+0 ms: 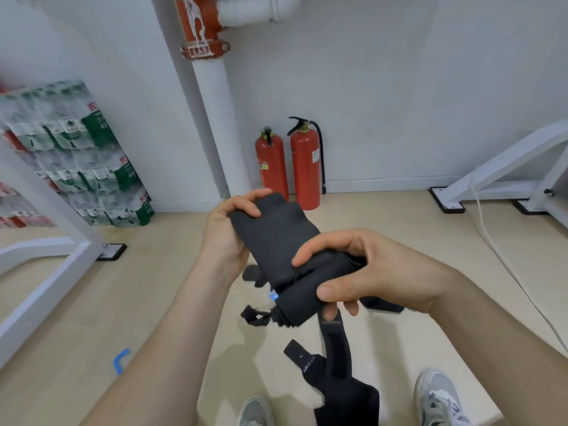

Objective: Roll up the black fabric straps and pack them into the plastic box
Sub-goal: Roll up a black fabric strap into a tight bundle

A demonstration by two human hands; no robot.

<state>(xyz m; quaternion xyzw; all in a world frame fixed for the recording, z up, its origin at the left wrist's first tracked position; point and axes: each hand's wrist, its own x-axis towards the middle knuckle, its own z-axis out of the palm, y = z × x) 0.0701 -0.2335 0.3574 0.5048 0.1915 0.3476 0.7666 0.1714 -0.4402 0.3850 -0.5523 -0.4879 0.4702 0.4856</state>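
Left hand (226, 232): fingers (246, 196) curled over the upper end of the black strap (273, 238).
Right hand (368, 272): thumb and fingers clamped round the rolled lower end.
Strap: held in mid-air above the floor (147, 296), loose tail hanging down between two shoes (439, 395).
Behind: two red fire extinguishers (305, 167) by the wall, beside a white pipe (212, 118); shrink-wrapped bottle packs (76, 155) at left.

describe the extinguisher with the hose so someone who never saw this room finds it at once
Find the white pipe running down the back wall; two red extinguishers stand on the floor right of its foot. The one meant is the right extinguisher, farther from the pipe. It is taller than the left extinguisher and has a black hose down its right side.
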